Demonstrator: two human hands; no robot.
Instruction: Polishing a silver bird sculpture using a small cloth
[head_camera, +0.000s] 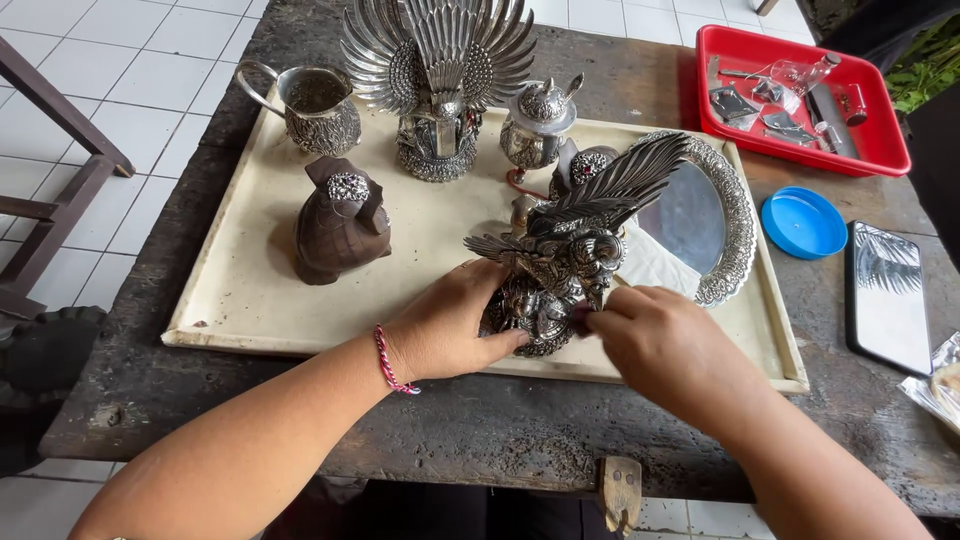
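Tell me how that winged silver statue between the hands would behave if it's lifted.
The winged statue looks like metal, so probably stiff and heavy for its size. Its raised wing likely makes it top-heavy and apt to tip. The left hand steadies its base, the right hand alongside.

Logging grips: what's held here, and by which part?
The left hand holds the dark winged metal statue by its round base; the right hand pinches its lower front edge.

A dark, weathered wooden table (180, 390) stands on a floor of white square tiles (130, 70). At the left is the dark wooden frame of another piece of furniture (60, 170). Soft daylight falls evenly, and green leaves (925, 65) show at the far right corner
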